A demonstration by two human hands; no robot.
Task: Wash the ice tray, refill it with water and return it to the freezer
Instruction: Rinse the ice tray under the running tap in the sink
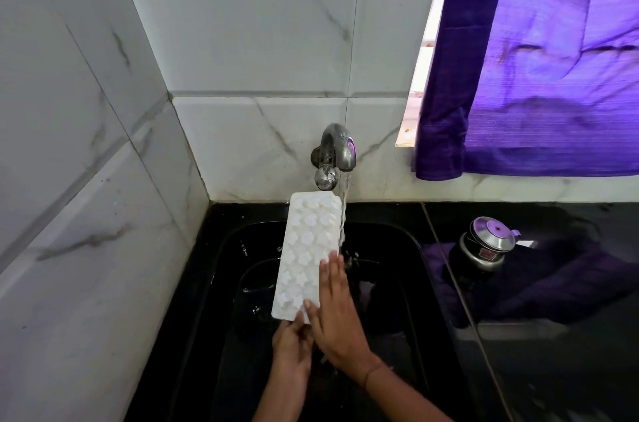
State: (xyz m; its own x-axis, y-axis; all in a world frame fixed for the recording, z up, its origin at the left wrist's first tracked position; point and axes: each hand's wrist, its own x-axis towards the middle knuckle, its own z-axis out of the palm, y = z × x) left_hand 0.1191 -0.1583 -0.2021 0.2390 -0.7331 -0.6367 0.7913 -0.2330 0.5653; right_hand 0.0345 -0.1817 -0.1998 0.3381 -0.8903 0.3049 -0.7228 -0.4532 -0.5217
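Pinches near short end of ice tray (307, 248) with left grip (292, 345), above sink (401, 248); lays right grip (337, 314) flat, fingers straight, on its right side. Stretches lengthwise away toward tap (337, 148), stream (344, 214) skimming right edge.

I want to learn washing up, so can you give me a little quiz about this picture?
1. True or false: water is running from the tap.
2. Which hand grips the near end of the ice tray? A) left B) right C) neither
3. Fill in: the curtain beside the tap is ____.
Key: 1 true, the stream falls along the tray's edge into the sink. 2 A, the left hand grips it, and the right hand lies flat on top. 3 purple.
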